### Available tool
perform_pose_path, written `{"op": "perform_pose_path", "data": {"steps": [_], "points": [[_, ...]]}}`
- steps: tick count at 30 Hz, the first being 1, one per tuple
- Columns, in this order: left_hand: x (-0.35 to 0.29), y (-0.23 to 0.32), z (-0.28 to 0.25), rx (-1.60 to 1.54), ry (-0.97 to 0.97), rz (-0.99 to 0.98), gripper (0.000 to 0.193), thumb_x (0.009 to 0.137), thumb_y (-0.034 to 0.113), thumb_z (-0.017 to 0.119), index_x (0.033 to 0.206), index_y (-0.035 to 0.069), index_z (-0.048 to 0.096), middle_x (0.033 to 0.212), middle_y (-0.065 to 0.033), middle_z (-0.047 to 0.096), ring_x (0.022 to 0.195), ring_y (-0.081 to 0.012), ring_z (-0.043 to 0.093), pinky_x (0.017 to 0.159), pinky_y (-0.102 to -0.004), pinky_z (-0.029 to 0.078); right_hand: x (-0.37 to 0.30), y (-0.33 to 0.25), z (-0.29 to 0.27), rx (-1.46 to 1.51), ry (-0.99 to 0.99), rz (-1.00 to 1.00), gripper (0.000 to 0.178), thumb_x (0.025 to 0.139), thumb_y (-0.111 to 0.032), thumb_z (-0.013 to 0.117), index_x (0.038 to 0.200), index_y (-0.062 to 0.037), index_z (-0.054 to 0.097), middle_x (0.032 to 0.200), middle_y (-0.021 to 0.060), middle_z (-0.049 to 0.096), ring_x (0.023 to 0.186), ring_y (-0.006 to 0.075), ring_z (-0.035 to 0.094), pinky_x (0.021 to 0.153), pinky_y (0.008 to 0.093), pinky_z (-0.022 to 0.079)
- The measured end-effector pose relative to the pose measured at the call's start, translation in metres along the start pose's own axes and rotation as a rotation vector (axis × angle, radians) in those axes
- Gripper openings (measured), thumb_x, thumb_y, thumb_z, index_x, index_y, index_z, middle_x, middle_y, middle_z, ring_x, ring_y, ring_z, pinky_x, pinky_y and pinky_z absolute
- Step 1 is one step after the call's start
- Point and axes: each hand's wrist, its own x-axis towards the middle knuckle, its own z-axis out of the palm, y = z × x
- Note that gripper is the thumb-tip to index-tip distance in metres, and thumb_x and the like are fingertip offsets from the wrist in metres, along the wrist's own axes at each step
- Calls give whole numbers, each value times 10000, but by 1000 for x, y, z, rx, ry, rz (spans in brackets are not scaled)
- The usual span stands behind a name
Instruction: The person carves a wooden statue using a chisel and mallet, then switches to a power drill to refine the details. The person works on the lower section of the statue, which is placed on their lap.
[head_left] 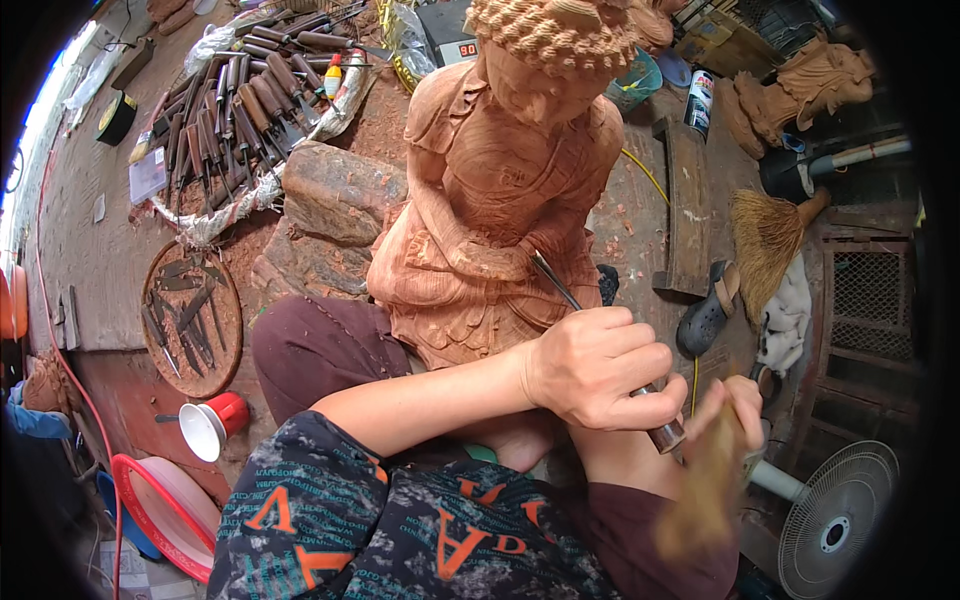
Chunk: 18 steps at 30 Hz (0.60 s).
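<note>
A reddish wooden carving of a seated figure [510, 170] stands upright between my legs, its hands in its lap. My left hand [605, 370] is closed round the handle of a wood-carving chisel [560, 283]. The chisel's blade end meets the carving by the figure's lap, and its butt [667, 436] sticks out below my fist, toward my right hand. My right hand [740, 405] grips a wooden mallet [700, 495], smeared by motion. The mallet's head hangs below the chisel's butt, apart from it.
Many carving chisels [250, 110] lie on a white-rimmed sack at the back left. A round tray [160, 370] of blades, a red-and-white cup [213, 425] and a basin [165, 510] are at left. A broom [768, 240], a wooden block [686, 210] and a fan [838, 525] stand at right.
</note>
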Motion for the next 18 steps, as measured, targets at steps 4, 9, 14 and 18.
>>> {"op": "perform_pose_path", "data": {"steps": [4, 9, 14, 18], "points": [[-4, -3, -7, 43, 0, -11, 131, 667, 190, 602, 771, 117, 567, 623, 16, 383, 511, -118, 395, 444, -264, 267, 5, -9, 5, 121, 32, 112, 200, 846, 64, 554, 989, -21, 443, 772, 92, 507, 699, 212, 521, 651, 298, 430], [9, -1, 4, -59, 82, -66, 156, 667, 210, 612, 776, 106, 571, 624, 10, 377, 508, -127, 398, 443, -272, 274, 19, -22, -18, -150, -92, 202, 108, 842, 67, 534, 872, -9, 464, 763, 94, 513, 650, 197, 485, 638, 306, 416], [5, -5, -6, -38, 70, -59, 230, 662, 262, 621, 808, 90, 576, 644, 1, 378, 522, -142, 416, 450, -283, 291, 21, -14, -3, 129, 65, 103, 134, 826, 67, 558, 895, -14, 476, 763, 92, 519, 662, 193, 490, 657, 319, 419], [11, -5, -4, -69, 88, -92, 301, 626, 310, 627, 823, 89, 569, 654, -4, 370, 531, -151, 429, 454, -292, 300, 22, -24, -18, -101, -25, 205, 133, 842, 25, 579, 927, -12, 484, 763, 85, 515, 698, 181, 516, 668, 322, 437]]}}
